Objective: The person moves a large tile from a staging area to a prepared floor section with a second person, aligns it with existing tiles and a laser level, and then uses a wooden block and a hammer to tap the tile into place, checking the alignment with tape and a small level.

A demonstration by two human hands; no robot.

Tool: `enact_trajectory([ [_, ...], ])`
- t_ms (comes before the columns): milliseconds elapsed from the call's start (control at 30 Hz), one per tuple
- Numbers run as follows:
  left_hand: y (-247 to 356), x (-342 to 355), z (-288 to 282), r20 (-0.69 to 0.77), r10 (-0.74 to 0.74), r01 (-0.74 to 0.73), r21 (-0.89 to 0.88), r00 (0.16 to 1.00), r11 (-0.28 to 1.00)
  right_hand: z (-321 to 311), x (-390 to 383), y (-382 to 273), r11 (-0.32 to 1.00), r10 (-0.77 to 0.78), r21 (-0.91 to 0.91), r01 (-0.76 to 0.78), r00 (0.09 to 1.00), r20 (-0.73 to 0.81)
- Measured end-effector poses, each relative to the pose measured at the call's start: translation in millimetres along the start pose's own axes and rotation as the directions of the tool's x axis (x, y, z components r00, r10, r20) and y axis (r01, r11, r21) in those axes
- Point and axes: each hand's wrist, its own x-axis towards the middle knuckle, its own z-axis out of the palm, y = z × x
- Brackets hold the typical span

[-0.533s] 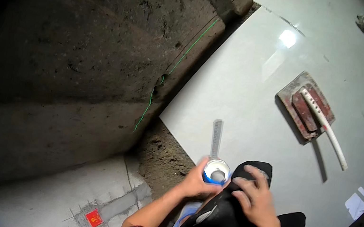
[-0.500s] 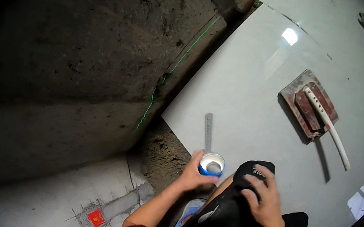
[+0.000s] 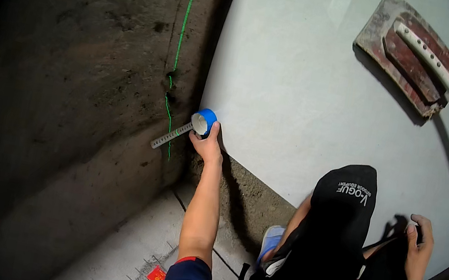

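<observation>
My left hand (image 3: 207,144) reaches out to the left and grips a roll of blue tape (image 3: 210,116) with a pale inner ring. A grey metal ruler (image 3: 170,136) with printed marks sticks out from the same hand. Its far end lies over the green laser line at the foot of the dark wall (image 3: 102,54). The roll is beside the left edge of the large white tile (image 3: 288,79). Low on the right, my right hand (image 3: 420,247) is raised by my knee, its fingers loosely curved with nothing visible between them.
A square plate tool (image 3: 413,59) with a reddish block and long white handle lies on the tile. Rough mortar (image 3: 254,195) fills a gap before the tile. A red square (image 3: 156,275) marks the pale floor (image 3: 109,260). My black-clad knee (image 3: 347,190) stands between my arms.
My left hand has carried the tape roll and ruler up and left to the wall, turning the ruler leftward. My right hand has moved right, away from my knee. The view has shifted.
</observation>
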Motion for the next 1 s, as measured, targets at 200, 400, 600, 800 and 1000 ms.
enact_trajectory([
  [200,-4.7,-1.5,1.2,0.038,-0.004,0.002,0.068,0.999,0.998,15.3,6.9,-23.2,1.0,-0.006,-0.004,0.007,0.999,0.052],
  [400,-5.3,-2.0,-3.0,0.036,-0.026,0.024,0.069,0.999,0.997,22.4,17.9,-37.1,0.999,-0.029,0.027,0.028,0.997,0.071],
  [600,-2.8,-2.5,-4.6,0.018,-0.034,0.032,0.068,0.999,0.997,24.0,20.7,-34.9,0.999,-0.036,0.025,0.034,0.996,0.081],
  [800,-9.8,4.9,17.7,0.04,-0.018,0.02,-0.048,0.999,0.999,5.5,5.7,-50.7,0.999,-0.041,-0.034,0.042,0.999,0.011],
  [1000,95.4,-57.9,68.6,0.148,-0.099,0.113,-0.094,0.984,0.989,7.5,-8.1,-39.0,0.944,-0.253,0.197,0.264,0.964,-0.079],
])
